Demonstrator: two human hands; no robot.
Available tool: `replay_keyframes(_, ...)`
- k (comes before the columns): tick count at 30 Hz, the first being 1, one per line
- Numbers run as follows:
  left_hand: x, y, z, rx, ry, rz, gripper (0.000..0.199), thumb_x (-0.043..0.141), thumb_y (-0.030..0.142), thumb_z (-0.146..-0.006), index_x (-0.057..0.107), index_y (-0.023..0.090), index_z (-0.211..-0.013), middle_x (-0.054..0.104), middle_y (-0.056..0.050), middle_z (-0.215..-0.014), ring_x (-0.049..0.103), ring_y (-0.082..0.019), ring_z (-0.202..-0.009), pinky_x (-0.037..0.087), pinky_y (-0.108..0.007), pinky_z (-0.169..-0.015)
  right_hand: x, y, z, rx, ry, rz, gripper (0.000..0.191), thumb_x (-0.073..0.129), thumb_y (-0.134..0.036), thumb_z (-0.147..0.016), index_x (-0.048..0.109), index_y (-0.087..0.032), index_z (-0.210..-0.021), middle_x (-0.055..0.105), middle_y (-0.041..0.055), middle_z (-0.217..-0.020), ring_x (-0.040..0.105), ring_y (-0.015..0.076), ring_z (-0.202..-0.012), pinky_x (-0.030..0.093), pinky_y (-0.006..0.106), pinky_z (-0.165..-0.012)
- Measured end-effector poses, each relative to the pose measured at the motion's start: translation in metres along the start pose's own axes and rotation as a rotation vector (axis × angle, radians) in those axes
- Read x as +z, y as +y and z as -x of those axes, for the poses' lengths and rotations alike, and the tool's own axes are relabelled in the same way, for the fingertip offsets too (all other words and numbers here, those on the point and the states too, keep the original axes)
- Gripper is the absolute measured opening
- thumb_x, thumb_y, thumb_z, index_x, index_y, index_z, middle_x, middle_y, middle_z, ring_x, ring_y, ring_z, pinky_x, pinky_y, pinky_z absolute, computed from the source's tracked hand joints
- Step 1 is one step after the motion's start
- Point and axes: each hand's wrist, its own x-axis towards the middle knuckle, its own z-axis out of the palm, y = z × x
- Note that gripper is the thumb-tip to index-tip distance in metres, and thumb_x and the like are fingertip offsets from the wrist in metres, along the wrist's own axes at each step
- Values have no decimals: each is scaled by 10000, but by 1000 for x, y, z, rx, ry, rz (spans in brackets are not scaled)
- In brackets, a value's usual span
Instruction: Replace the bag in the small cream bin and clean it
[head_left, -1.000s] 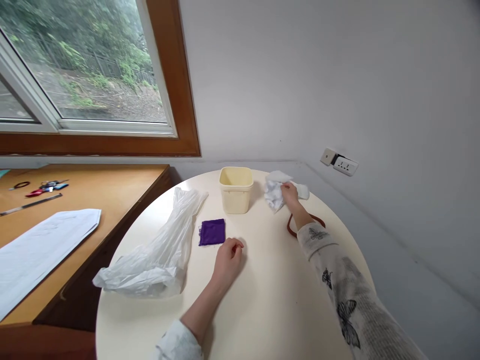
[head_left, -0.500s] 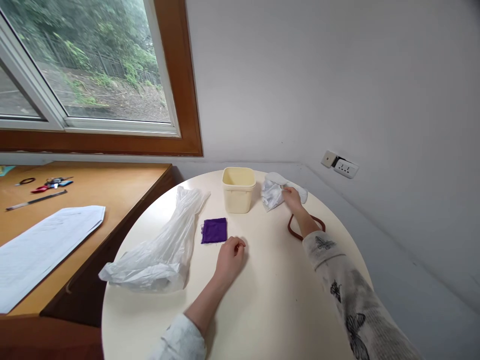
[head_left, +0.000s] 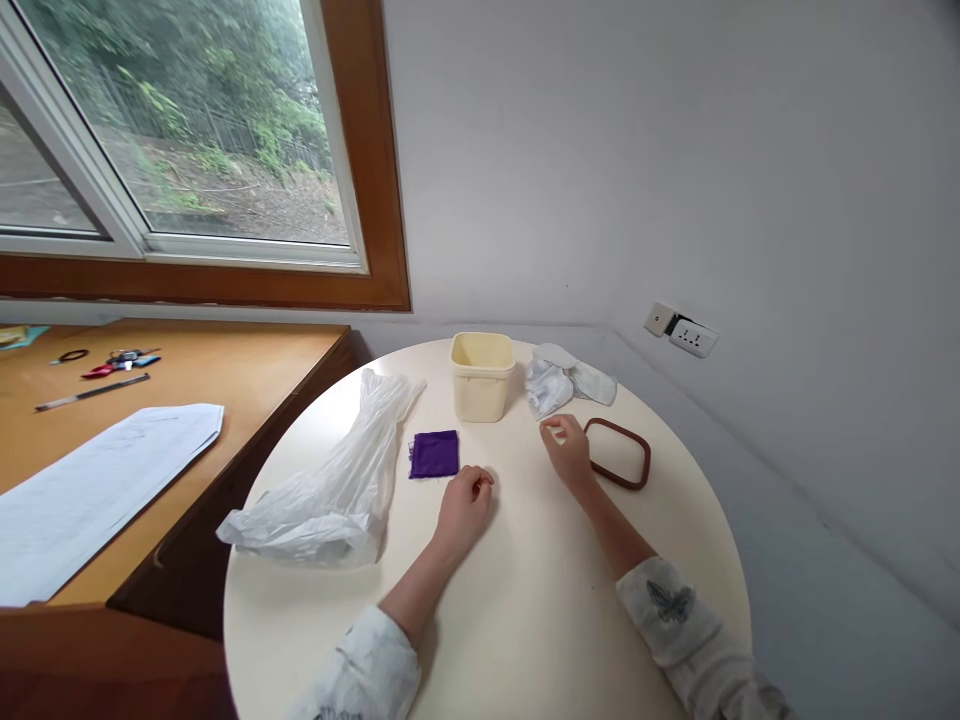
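Note:
My left hand (head_left: pixel 463 507) rests on the table just below a folded purple cloth (head_left: pixel 435 454) with a frayed left edge. Its fingers are loosely curled in, and nothing shows in them. Above the table, my right hand (head_left: pixel 568 452) has its thumb and bent fingers apart, with no object visible between them. It is close to the left side of a brown rounded frame (head_left: pixel 640 473). Beyond it lies a crumpled whitish bundle (head_left: pixel 551 388) with pale, flat rounded pieces (head_left: pixel 595 384). A cream square tub (head_left: pixel 481 395), open at the top, stands upright behind the purple cloth.
A crumpled translucent plastic bag (head_left: pixel 337 490) covers part of the round table's (head_left: pixel 525 640) left side. Left of it, a wooden desk (head_left: pixel 277 350) holds papers (head_left: pixel 127 480), a pen (head_left: pixel 92 392) and keys (head_left: pixel 131 358). A socket (head_left: pixel 692 336) is on the wall.
My right hand has let go of the whitish bundle and drawn back toward me and slightly left. The brown frame now shows in full. My left hand stays curled near the purple cloth.

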Motion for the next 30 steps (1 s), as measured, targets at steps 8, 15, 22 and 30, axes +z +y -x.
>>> replay_keyframes(8, 1, -3, 0, -10, 18, 29, 194, 389, 174, -752, 582, 186, -768, 558, -9, -728, 495, -138, -635, 387, -265, -618, 15, -6, 39, -87, -87, 1, 71, 517, -204, -724, 490, -207, -658, 545, 4, -723, 514, 159, -728, 411, 301, -673)
replay_keyframes(15, 0, -2, 0, -17, 12, 56, 147, 425, 165, -728, 562, 188, -777, 552, 1, -711, 481, -130, -633, 368, -248, -599, 15, -2, 43, -84, -120, 10, 106, 515, -191, -713, 456, -209, -627, 527, -16, -664, 492, 142, -665, 404, 287, -644)
replay_keyframes(22, 0, 2, 1, -33, -3, 74, 48, 484, 206, -716, 489, 187, -672, 495, 22, -652, 423, -109, -581, 337, -232, -557, 11, -4, 46, -43, -136, 11, 107, 513, -203, -712, 461, -208, -619, 531, -21, -656, 497, 135, -660, 409, 278, -649)
replay_keyframes(30, 0, 1, 4, -35, 13, 66, 29, 486, 192, -679, 470, 189, -656, 478, 28, -630, 412, -108, -578, 332, -232, -555, 2, -8, 58, -2, -163, -8, 122, 511, -217, -704, 449, -211, -599, 527, -22, -642, 495, 136, -650, 415, 275, -644)
